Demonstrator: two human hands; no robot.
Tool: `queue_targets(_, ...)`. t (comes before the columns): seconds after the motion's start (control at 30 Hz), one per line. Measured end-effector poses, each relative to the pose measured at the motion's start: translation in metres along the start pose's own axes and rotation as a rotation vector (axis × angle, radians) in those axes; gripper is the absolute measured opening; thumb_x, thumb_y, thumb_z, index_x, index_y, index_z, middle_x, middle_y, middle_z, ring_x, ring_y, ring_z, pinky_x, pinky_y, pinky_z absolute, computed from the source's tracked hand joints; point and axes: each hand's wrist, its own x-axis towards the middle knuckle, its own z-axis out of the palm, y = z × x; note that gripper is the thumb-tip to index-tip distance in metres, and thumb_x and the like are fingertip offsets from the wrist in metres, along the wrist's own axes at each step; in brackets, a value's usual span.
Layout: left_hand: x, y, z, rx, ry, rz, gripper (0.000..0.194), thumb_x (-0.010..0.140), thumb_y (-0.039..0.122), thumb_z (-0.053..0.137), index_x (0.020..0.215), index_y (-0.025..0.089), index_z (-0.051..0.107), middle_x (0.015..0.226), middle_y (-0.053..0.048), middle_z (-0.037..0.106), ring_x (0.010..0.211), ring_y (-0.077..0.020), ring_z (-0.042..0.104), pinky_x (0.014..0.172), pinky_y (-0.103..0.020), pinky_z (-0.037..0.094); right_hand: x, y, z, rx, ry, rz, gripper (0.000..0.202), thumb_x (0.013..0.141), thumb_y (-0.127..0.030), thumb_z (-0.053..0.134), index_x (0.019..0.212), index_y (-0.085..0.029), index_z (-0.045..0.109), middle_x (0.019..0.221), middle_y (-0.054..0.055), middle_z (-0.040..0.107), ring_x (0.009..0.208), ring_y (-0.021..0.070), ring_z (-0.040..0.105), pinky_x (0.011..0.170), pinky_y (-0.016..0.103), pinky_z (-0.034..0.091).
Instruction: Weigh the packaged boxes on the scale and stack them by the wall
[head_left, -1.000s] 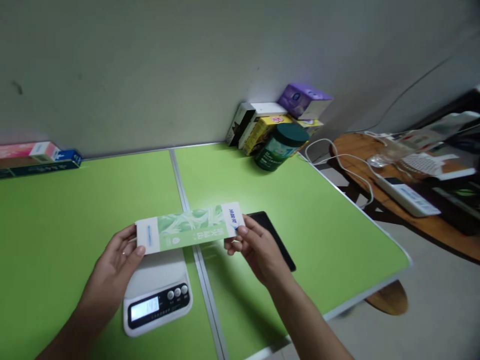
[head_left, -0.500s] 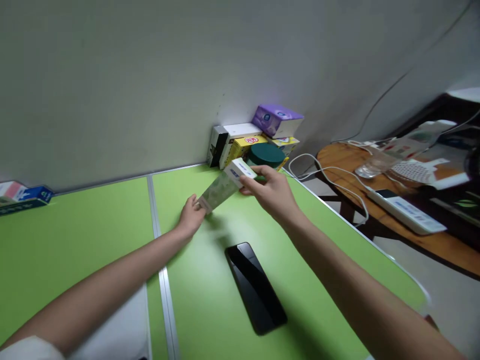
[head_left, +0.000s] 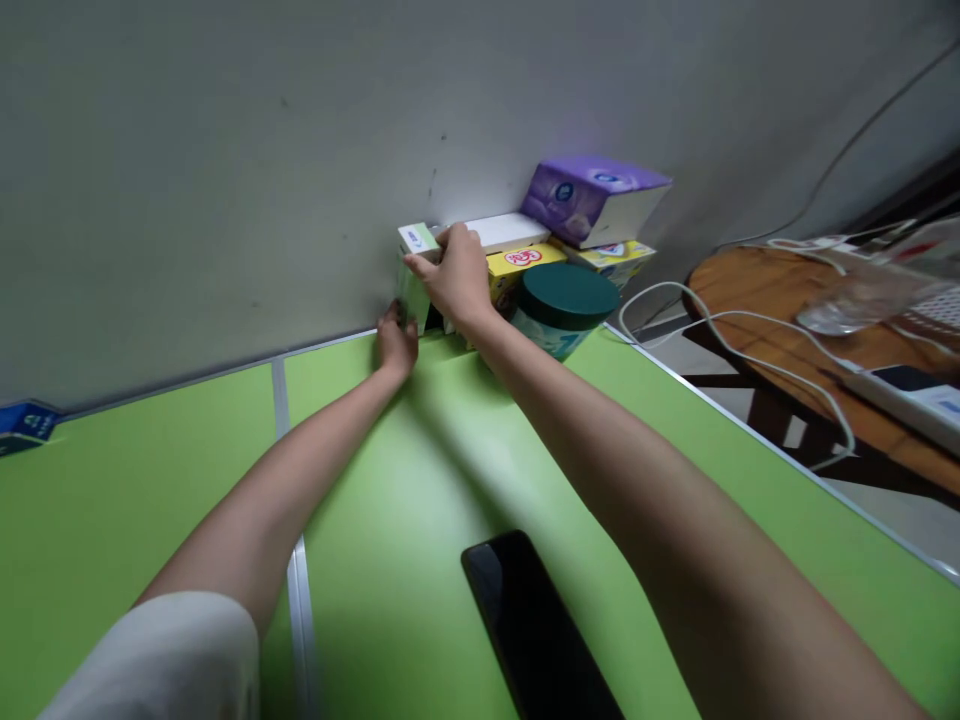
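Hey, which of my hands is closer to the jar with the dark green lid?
Right. Your right hand is at the top of the green-and-white box, a little left of the jar; your left hand is farther left, at the box's lower end.

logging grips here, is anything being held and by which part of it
The green-and-white box: the right hand grips near its upper end, the left hand its lower end.
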Motion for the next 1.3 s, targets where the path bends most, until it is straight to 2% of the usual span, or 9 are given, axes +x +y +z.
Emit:
queue_targets(0.07,0.006,-0.010,0.005,0.047,0.031,0.003,0.047,0.089,0.010,0.057,0.135,0.005,0.050,0.135,-0.025,0.054,0.130,-0.0320,0.050,0.112,-0.040,0.035,0.004,0.015,0.001,-0.009,0.000,-0.063,0.028,0.086,-0.031,0.061,0.106,-0.014,0.053,0.109,0.010,0.051,0.112,0.0298,0.053,0.095,0.053,0.041)
queue_targets(0.17,0.009,-0.022,0.010,0.119,0.067,0.022,0.049,0.091,0.017,0.060,0.138,0.008,0.050,0.136,-0.022,0.054,0.131,-0.0302,0.050,0.111,-0.035,0.035,0.008,0.030,-0.010,-0.090,-0.011,-0.154,0.018,0.092,-0.025,0.051,0.106,-0.017,0.057,0.113,0.011,0.053,0.113,0.0305,0.054,0.095,0.052,0.042)
queue_targets(0.33,0.012,-0.031,0.012,0.212,0.092,0.046,0.051,0.091,0.021,0.060,0.141,0.013,0.049,0.135,-0.018,0.055,0.130,-0.0280,0.052,0.110,-0.032,0.038,0.016,0.029,-0.032,-0.272,-0.064,-0.290,0.018,0.087,-0.020,0.054,0.102,-0.027,0.062,0.121,0.011,0.060,0.124,0.0369,0.046,0.102,0.055,0.040)
queue_targets(0.5,0.011,-0.029,0.010,0.292,0.083,0.074,0.053,0.090,0.023,0.061,0.141,0.012,0.050,0.132,-0.019,0.058,0.128,-0.0279,0.055,0.108,-0.032,0.042,0.020,0.028,-0.026,-0.445,-0.128,-0.335,0.025,0.084,-0.019,0.055,0.108,-0.023,0.063,0.124,0.010,0.065,0.127,0.0370,0.045,0.110,0.058,0.033)
queue_targets(0.7,0.013,-0.035,0.010,0.265,0.068,0.095,0.051,0.088,0.018,0.061,0.139,0.015,0.052,0.131,-0.017,0.059,0.127,-0.0284,0.054,0.110,-0.036,0.040,0.017,0.037,-0.022,-0.442,-0.120,-0.393,0.028,0.093,-0.028,0.045,0.116,-0.030,0.061,0.124,0.004,0.067,0.129,0.0345,0.044,0.111,0.063,0.029)
queue_targets(0.83,0.014,-0.038,0.010,0.240,0.067,0.099,0.053,0.087,0.015,0.060,0.139,0.018,0.052,0.134,-0.016,0.057,0.130,-0.0287,0.053,0.111,-0.038,0.040,0.021,0.037,-0.023,-0.476,-0.159,-0.378,0.029,0.095,-0.029,0.041,0.116,-0.034,0.060,0.127,0.000,0.065,0.130,0.0319,0.043,0.112,0.060,0.029)
queue_targets(0.97,0.013,-0.036,0.011,0.250,0.054,0.088,0.059,0.085,0.012,0.061,0.142,0.014,0.048,0.135,-0.018,0.056,0.130,-0.0296,0.052,0.111,-0.037,0.040,0.032,0.030,-0.031,-0.507,-0.242,-0.368,0.021,0.089,-0.028,0.051,0.108,-0.033,0.059,0.124,0.002,0.066,0.123,0.0307,0.048,0.108,0.055,0.036)
queue_targets(1.13,0.012,-0.035,0.011,0.258,0.059,0.079,0.059,0.085,0.012,0.060,0.143,0.015,0.047,0.137,-0.018,0.055,0.132,-0.0310,0.051,0.112,-0.040,0.040,0.046,0.017,-0.046,-0.564,-0.431,-0.347,0.034,0.074,-0.011,0.062,0.104,-0.024,0.055,0.121,0.011,0.066,0.115,0.0314,0.056,0.099,0.048,0.045)
queue_targets(1.3,0.013,-0.037,0.010,0.244,0.069,0.106,0.059,0.085,0.013,0.061,0.142,0.012,0.046,0.139,-0.020,0.053,0.133,-0.0309,0.050,0.113,-0.039,0.038,0.062,0.008,-0.045,-0.653,-0.462,-0.393,0.041,0.070,-0.007,0.067,0.104,-0.025,0.054,0.118,0.010,0.067,0.117,0.0309,0.055,0.097,0.046,0.045)
